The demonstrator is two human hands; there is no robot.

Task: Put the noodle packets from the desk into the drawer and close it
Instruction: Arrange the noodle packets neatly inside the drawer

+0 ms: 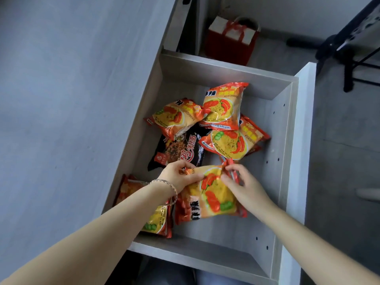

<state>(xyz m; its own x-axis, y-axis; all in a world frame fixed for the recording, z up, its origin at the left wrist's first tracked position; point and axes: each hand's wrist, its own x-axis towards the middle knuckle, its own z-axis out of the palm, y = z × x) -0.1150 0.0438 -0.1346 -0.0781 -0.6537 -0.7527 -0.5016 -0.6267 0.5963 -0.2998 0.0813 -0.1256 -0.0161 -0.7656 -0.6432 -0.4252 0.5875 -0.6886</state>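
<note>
Both hands are on the same orange noodle packet point(211, 194), which sits inside the open drawer point(284, 128) toward its near end. The left hand point(178, 175) has its fingers curled shut, pinching the packet's far left corner, and the right hand point(244, 186) pinches the crimped far right edge between thumb and fingertips (a bracelet point(166, 185) shows on the left wrist). Just beyond the left fingers lies a black packet point(181, 152), flat on the drawer floor. Further past both sets of fingers, three more orange packets point(223, 109) pile up, overlapping each other. Under the left forearm, another orange packet point(156, 221) lies against the drawer's left wall. Well beyond the drawer, a red gift bag point(232, 41) stands on the floor.
</note>
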